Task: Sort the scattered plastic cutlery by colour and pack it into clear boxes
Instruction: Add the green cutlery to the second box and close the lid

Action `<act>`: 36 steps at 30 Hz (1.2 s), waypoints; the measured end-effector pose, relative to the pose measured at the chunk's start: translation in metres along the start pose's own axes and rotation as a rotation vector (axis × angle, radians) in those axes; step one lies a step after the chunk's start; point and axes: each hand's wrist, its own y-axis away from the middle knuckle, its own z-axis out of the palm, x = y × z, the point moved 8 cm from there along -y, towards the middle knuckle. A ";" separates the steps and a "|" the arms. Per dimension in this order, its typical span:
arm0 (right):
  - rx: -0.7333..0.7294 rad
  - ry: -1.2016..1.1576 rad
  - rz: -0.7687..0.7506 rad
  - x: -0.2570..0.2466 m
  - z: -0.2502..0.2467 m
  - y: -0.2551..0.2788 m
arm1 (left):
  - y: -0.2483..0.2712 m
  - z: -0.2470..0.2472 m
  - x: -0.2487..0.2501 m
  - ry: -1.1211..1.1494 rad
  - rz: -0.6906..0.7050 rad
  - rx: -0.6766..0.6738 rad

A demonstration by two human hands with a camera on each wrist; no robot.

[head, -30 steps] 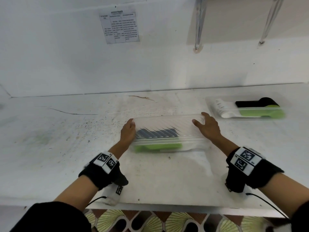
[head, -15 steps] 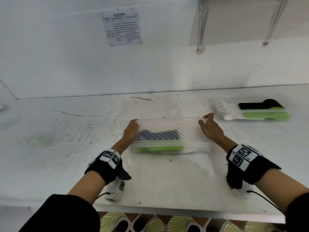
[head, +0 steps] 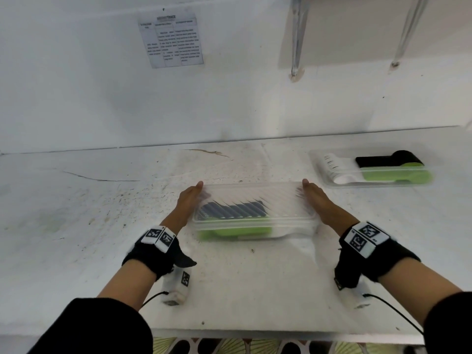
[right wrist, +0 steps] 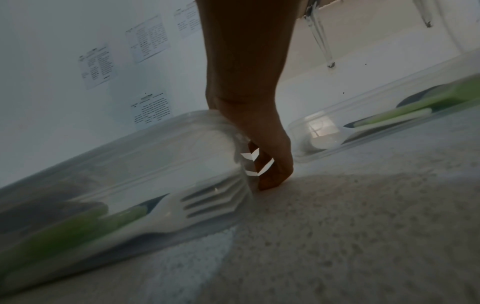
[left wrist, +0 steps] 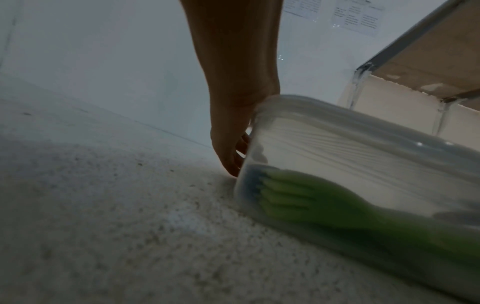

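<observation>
A lidded clear box lies across the middle of the white table. It holds green cutlery, dark blue cutlery and a white fork. My left hand lies flat against the box's left end, fingers straight and pointing away from me. My right hand presses the right end the same way. In the left wrist view the left hand reaches down beside the box to the table. In the right wrist view the right hand does the same beside the box.
A second clear box with white, black and green cutlery stands at the back right, close to my right hand. A printed sheet hangs on the wall behind. Metal shelf brackets run down above the right side. The table's front edge is near my forearms.
Both hands have flattened against the box's ends, and the box has shifted slightly to the right between them.
</observation>
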 end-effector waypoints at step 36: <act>0.127 0.220 -0.097 -0.004 -0.009 -0.017 | -0.003 -0.016 0.003 -0.124 0.097 0.207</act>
